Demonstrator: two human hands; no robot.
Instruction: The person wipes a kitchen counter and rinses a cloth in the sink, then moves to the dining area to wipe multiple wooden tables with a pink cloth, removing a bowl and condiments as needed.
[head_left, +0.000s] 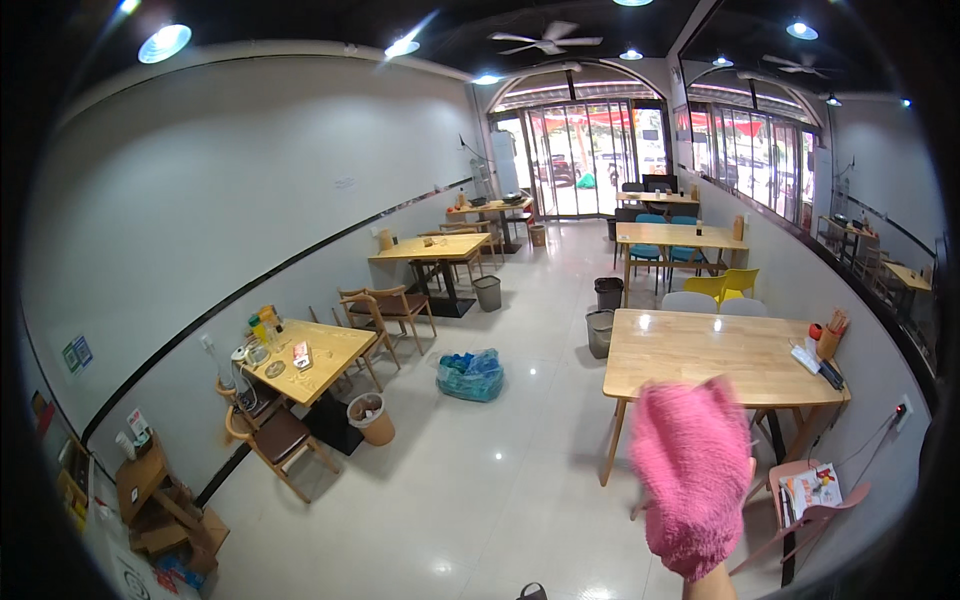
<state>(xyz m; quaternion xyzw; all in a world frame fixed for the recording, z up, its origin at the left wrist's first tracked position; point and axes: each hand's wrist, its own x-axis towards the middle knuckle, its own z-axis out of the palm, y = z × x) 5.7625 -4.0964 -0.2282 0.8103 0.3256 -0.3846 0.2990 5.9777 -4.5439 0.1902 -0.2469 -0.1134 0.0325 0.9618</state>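
Observation:
A fuzzy pink cloth (690, 472) covers most of my right hand (709, 585), which is raised on the right side of the view. Only the wrist below the cloth and a little skin at its right edge show; the fingers are hidden inside the folds. The cloth overlaps the near edge of a light wooden table (675, 352). My left hand is out of view.
A pink chair (810, 517) with printed papers stands at right. A blue-green plastic bag (471, 375) lies on the tiled floor. At left are a wooden table (322, 349), a brown-seated chair (277, 435), a lined bin (371, 420) and cardboard (161, 536).

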